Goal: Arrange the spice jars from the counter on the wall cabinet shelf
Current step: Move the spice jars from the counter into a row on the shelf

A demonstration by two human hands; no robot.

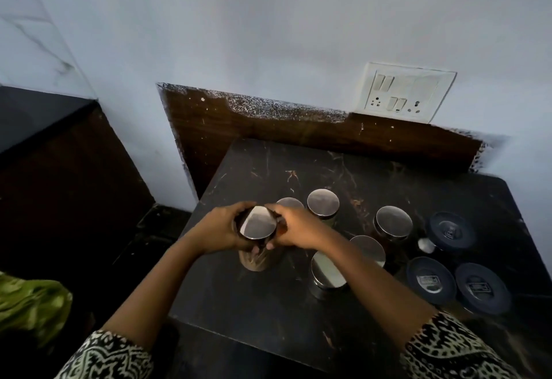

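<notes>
Both my hands wrap one glass spice jar with a shiny steel lid, near the left front of the dark counter. My left hand grips its left side, my right hand its right side. Several more steel-lidded jars stand behind and to the right, such as the back jar, the right jar and the near jar. Three jars with dark blue lids sit at the far right. No wall cabinet shelf is in view.
A white switch and socket plate is on the wall behind the counter, above a brown wooden backsplash. A lower dark ledge lies to the left. Green cloth hangs at the lower left.
</notes>
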